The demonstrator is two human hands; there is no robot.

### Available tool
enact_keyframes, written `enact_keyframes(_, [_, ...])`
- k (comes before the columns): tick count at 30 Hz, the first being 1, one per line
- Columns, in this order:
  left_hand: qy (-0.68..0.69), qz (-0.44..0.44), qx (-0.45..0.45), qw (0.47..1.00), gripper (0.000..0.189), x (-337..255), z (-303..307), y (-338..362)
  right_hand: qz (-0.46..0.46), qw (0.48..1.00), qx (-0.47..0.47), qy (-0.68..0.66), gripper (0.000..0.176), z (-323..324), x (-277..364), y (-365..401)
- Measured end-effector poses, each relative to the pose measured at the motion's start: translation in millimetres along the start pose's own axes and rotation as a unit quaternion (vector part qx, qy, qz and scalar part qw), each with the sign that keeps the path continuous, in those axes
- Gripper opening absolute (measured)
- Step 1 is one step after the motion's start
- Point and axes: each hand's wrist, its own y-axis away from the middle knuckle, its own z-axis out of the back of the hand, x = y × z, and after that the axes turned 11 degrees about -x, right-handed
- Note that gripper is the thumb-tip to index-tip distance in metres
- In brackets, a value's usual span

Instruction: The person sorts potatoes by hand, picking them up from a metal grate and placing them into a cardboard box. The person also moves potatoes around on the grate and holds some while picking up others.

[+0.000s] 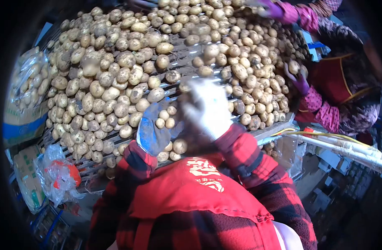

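My left hand (151, 131) wears a blue-palmed glove and is cupped around a few small potatoes (164, 121) at the near edge of a roller table (180, 58). In a white glove, my right hand (205, 106) is blurred just above the rollers, right of the left hand; its fingers look curled, and whether it holds anything is unclear. A dense heap of pale yellow potatoes (116, 75) covers most of the table. Red plaid sleeves and a red apron fill the foreground.
A co-worker in a red vest stands at the right, purple-gloved hands (300, 83) on the potatoes. A clear bag of potatoes (30, 83) sits on a cardboard box (20, 121) at left. Below are a crumpled plastic bag (57, 173) and white pipes (345, 146).
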Motion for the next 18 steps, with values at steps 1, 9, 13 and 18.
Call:
enact_keyframes(1, [0.027,0.027,0.055,0.998,0.041,-1,14,-11,0.005,0.994,0.103,0.019,0.043,3,21,3])
enact_keyframes(9, [0.128,0.075,0.025,0.989,0.029,3,-21,6,0.033,0.999,0.022,-0.006,0.047,37,-8,23])
enact_keyframes(13, [0.177,0.129,0.078,0.973,0.038,3,-8,8,-0.044,0.980,0.052,0.189,0.055,46,-102,45])
enact_keyframes(18, [0.062,0.066,0.033,0.995,0.046,-2,-8,31,0.054,0.993,0.033,0.094,0.049,-11,-52,17])
